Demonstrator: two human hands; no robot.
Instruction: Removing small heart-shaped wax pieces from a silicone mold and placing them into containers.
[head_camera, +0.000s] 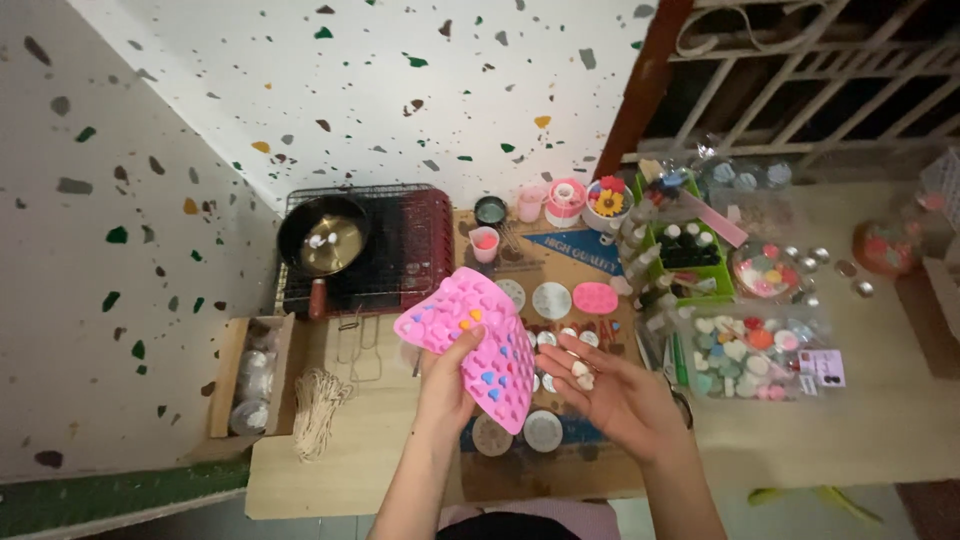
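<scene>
Left hand (447, 380) gripping pink mould (475, 340) — right hand (610, 395) cupped

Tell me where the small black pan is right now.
In the head view the black pan sits upper left on the dark wire rack, against the speckled wall, up and left of the pink silicone mould held in the left hand.

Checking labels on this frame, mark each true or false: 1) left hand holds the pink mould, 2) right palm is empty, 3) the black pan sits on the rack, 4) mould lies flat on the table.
1) True: the left hand grips the pink mould.
2) False: the right hand cups small pale pieces.
3) True: the black pan rests on the wire rack.
4) False: the mould is held up, bent, above the table.
</scene>
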